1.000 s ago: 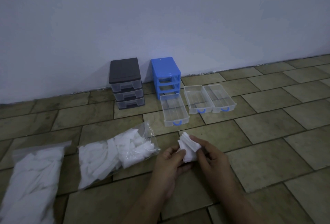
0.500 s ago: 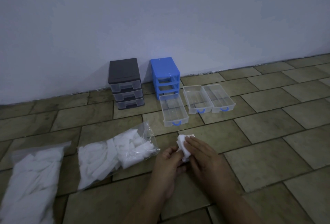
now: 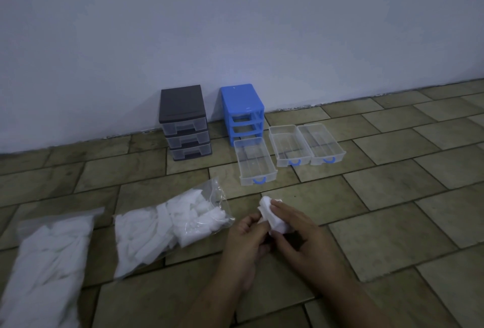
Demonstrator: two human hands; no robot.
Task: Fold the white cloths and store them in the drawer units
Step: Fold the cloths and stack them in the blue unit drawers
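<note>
Mid-fold: left hand (image 3: 245, 236) and right hand (image 3: 301, 236) both pinching white cloth (image 3: 272, 216). Next, likely: finish fold, drop into nearest clear drawer (image 3: 255, 161).

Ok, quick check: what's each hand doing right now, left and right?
Left hand: closed, pinching the small white cloth.
Right hand: closed, fingers curled over the same white cloth.
</note>
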